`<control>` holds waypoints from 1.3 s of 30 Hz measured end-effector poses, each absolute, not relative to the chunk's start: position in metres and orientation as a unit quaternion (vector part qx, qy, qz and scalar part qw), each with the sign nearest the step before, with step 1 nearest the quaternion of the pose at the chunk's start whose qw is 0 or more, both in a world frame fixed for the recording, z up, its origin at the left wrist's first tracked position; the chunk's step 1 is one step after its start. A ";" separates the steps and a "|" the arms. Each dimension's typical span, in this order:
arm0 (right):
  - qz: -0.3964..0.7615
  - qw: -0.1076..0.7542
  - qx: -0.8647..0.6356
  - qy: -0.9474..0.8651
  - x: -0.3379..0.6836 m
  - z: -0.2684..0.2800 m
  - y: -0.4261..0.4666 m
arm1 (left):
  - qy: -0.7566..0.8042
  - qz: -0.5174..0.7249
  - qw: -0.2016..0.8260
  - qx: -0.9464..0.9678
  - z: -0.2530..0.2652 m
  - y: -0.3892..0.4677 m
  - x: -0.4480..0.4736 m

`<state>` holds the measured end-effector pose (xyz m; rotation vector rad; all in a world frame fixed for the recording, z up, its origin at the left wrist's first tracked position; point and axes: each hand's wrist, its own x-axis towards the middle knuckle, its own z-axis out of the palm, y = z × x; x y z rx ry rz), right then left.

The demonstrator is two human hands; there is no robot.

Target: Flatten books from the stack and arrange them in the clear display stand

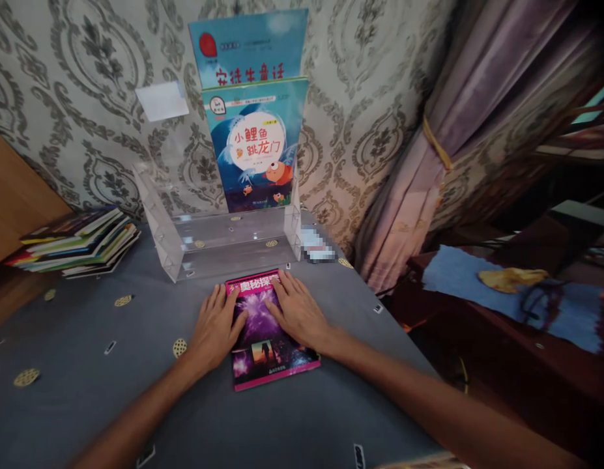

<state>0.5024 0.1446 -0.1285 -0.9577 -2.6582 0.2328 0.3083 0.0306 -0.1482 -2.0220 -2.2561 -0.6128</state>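
Note:
A purple and black book [262, 326] with a pink title band lies flat on the grey patterned tablecloth [150, 404]. On its left edge rests my left hand [216, 329], fingers stretched out and palm down. My right hand [302, 309] lies flat over the upper right part of the cover, its fingers also extended. Just beyond the book stands a clear acrylic rack [228, 244] with stepped shelves. Two blue books lean upright in its back right part: a front one with an orange fish [260, 176], and one behind it [253, 49], partly covered.
A stack of books [81, 241] sits at the table's back left, beside a wooden panel [23, 195]. A blurred-out item [316, 246] lies right of the rack. Farther right are a tied curtain [409, 189] and a dark red surface [482, 319] with a blue cloth [453, 267].

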 end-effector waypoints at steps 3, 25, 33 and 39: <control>0.076 0.170 -0.326 -0.927 0.507 -0.136 0.141 | -0.712 -0.225 0.022 -0.664 -0.151 0.031 0.304; 0.077 0.192 -0.330 -0.921 0.509 -0.142 0.139 | -0.534 -0.645 -0.498 -0.226 -0.131 0.043 0.318; 0.104 0.217 -0.331 -0.913 0.512 -0.155 0.145 | -0.495 -0.675 -0.522 -0.164 -0.117 0.046 0.325; 0.162 0.263 -0.333 -0.891 0.515 -0.156 0.146 | -0.504 -0.687 -0.498 -0.164 -0.116 0.049 0.330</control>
